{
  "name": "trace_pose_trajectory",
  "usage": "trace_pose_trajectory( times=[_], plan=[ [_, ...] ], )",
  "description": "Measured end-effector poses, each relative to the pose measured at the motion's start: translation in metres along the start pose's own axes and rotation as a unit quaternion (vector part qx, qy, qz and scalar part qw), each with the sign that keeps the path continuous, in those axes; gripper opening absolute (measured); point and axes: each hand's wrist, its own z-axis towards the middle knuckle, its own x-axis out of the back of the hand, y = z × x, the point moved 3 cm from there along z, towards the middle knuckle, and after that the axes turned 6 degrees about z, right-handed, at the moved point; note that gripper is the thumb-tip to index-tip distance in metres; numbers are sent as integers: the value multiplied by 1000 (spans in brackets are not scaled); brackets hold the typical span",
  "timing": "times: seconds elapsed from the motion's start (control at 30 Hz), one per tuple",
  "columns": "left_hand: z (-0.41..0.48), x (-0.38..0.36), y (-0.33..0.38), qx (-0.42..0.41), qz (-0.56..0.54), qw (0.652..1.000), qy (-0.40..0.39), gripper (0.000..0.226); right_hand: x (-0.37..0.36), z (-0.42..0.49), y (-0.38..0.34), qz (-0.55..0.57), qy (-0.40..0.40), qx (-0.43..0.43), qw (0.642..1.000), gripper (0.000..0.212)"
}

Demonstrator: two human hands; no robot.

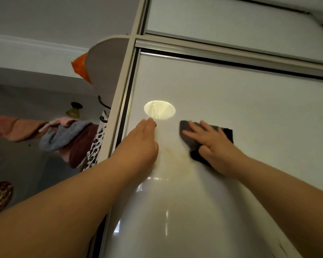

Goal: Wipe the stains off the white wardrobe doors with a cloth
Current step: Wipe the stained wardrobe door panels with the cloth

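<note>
The right hand [213, 144] is pressing the dark cloth [191, 143] flat against the white wardrobe door [250, 118], its grip open with fingers spread. The left hand [142, 142] is resting open-palmed to its left. A faint yellowish stain [175, 155] is showing between them, so the wiping looks underway but unfinished.

The glossy white wardrobe door panel [250, 108] stands in a pale cream frame [123, 101]. A dark grey cloth [191, 138] lies flat against it under the right hand [211, 144]. The left hand [140, 142] rests flat beside it. A faint brownish smear [173, 155] shows between them, and an oval patch of light [159, 109] lies above.
</note>
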Motion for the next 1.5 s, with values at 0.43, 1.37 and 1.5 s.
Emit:
trace_pose_trajectory(
  times=[0.43,1.37,1.5],
  plan=[
    [-5,9,6,26,1,999,-26,44,-47,-36,-47,-60,-5,100,993,61],
    [-18,-32,40,-88,136,986,-36,56,-23,-62,34,-99,55,-35,993,60],
    [-22,-40,37,-82,178,980,-20,58,-16,-99,63,-115,24,21,993,55]
  ],
)
